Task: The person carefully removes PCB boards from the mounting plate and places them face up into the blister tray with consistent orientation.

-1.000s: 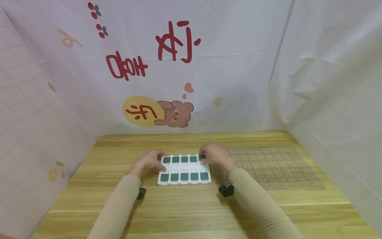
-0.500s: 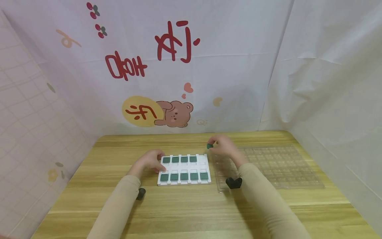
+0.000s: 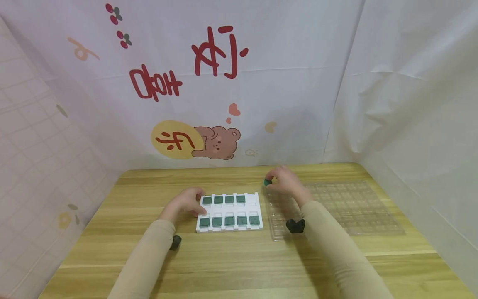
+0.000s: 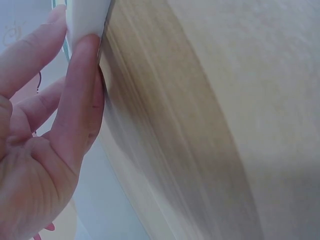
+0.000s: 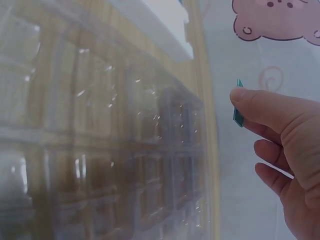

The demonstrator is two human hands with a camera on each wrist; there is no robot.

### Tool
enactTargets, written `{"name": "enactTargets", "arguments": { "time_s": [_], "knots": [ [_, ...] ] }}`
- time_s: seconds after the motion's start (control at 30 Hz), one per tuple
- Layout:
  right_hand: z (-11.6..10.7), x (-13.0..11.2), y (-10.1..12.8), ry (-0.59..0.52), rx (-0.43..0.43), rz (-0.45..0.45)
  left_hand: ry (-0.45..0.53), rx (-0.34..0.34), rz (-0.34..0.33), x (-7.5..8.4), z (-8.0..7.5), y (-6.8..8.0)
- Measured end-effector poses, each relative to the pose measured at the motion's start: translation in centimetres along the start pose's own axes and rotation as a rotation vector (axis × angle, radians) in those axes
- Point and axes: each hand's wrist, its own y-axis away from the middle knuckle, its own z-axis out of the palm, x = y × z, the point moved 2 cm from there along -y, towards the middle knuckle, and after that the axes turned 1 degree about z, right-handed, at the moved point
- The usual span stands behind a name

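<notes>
My left hand (image 3: 186,201) holds the left edge of a white tray (image 3: 228,209), thumb toward the front and fingers at the back corner. In the left wrist view its fingers (image 4: 80,100) lie against the tray's white side (image 4: 86,20). Small green circuit boards (image 3: 229,221) sit in the tray's two rows, and the back-right pocket is vacant. My right hand (image 3: 286,181) pinches one small green circuit board (image 5: 239,107) between thumb and fingertips, raised over the back-left corner of a clear plastic tray (image 3: 347,205).
The clear tray, divided into many small pockets, lies flat to the right of the white one on a wooden table (image 3: 231,265). Printed cloth walls (image 3: 291,83) stand behind and on both sides. A black wrist mount (image 3: 295,226) hangs under the right wrist.
My right hand has lifted the green circuit board out of the white tray's back-right pocket and carried it right, toward the clear tray. My left hand stays at the tray's edge.
</notes>
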Motion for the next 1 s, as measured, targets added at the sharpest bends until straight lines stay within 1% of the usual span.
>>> {"name": "enactTargets", "arguments": {
  "time_s": [0.23,0.43,0.77,1.0],
  "knots": [
    [0.8,0.9,0.1,0.064,-0.040,-0.002,-0.026,-0.002,0.000,0.0,-0.1,0.0],
    [1.5,1.5,0.2,0.119,-0.054,0.004,-0.050,-0.002,-0.008,0.1,-0.1,0.1],
    [2.1,2.0,0.3,0.137,-0.059,0.002,-0.059,0.002,-0.001,0.2,0.0,0.1],
    [2.4,2.1,0.4,0.151,-0.063,0.006,-0.075,-0.002,0.022,0.2,0.0,0.1]
  ]
}}
